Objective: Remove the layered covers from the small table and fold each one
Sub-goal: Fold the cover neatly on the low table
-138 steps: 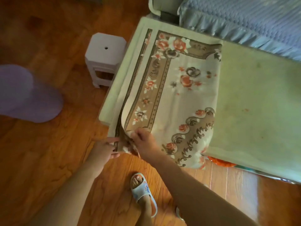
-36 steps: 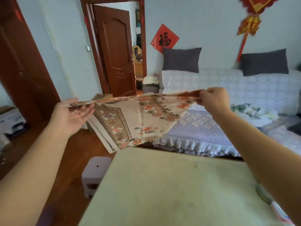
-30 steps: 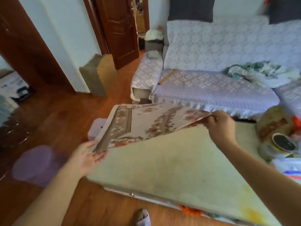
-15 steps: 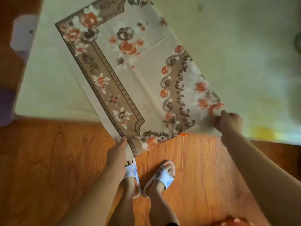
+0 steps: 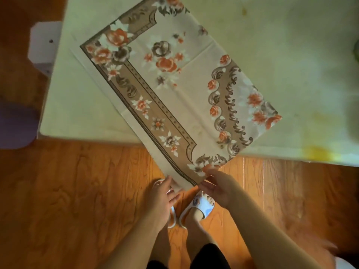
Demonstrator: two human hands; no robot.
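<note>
Right hand (image 5: 217,188) has shifted to the floral cover's (image 5: 174,90) near corner overhanging the surface (image 5: 291,55); left hand (image 5: 162,197) joining, both grips pinching it for the next fold.

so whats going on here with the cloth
A person is folding a floral cover on the small table. The cover lies partly folded and askew, its near corner hanging past the table edge over the wooden floor. Both hands meet at that corner: the left hand touches its edge, and the right hand pinches it. A pale green cover is still on the table underneath.
</note>
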